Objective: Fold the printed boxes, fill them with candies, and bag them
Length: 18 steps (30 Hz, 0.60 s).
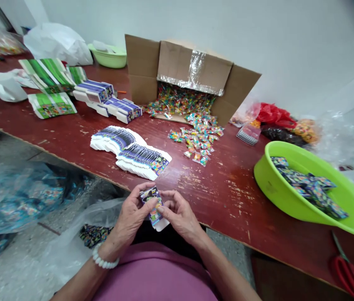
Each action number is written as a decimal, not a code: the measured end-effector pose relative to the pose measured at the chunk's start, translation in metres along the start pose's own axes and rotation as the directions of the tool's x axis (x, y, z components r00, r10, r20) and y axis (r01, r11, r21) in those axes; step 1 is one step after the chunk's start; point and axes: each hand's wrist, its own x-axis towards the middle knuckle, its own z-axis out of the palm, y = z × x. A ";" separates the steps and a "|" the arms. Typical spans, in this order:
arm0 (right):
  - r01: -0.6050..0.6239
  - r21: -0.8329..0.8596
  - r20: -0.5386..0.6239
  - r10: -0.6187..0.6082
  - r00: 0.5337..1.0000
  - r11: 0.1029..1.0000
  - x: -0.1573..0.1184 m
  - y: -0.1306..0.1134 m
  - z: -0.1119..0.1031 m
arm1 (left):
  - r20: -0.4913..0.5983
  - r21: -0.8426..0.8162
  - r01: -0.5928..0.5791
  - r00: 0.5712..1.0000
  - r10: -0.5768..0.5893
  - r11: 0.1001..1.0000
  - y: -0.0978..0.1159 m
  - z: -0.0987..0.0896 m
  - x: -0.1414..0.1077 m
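A person in a purple top (151,274) holds a small printed carton (155,216) in both hands just past the near edge of a worn red-brown surface (227,188). The left hand (136,212), below a pale beaded bracelet (104,260), grips the carton's left side with thumb across its front; the right hand (178,212), fingers curled, pinches the opposite side. A white flap (161,225) shows at the carton's lower end.

Just beyond the hands, overlapping flat cartons (143,159) lie fanned in two rows. Behind them, wrapped candies (200,131) spill from an open cardboard box (177,62) lying against the wall. At right, a lime-green basin (277,205) holds dark printed packs (314,190), with red-handled scissors (347,274) near it. Purple-and-white bundles (123,108) and green bundles (53,104) sit at left.
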 end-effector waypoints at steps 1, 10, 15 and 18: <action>0.044 -0.118 0.009 -0.043 0.999 0.992 0.007 -0.003 -0.010 | 0.016 0.053 0.014 1.000 -0.015 0.999 0.001 -0.005 0.003; -0.067 -0.953 -0.195 -0.431 0.881 0.296 0.135 -0.030 -0.107 | 0.247 0.433 0.259 0.887 -0.390 0.864 -0.011 -0.060 0.001; -0.138 -0.949 -0.259 -0.449 0.855 0.284 0.161 -0.032 -0.116 | 0.321 0.754 0.105 0.802 -0.504 0.648 -0.010 -0.100 0.000; -0.150 -0.926 -0.311 -0.471 0.825 0.348 0.159 -0.041 -0.125 | 0.334 0.836 0.063 0.729 -0.597 0.545 -0.005 -0.109 0.001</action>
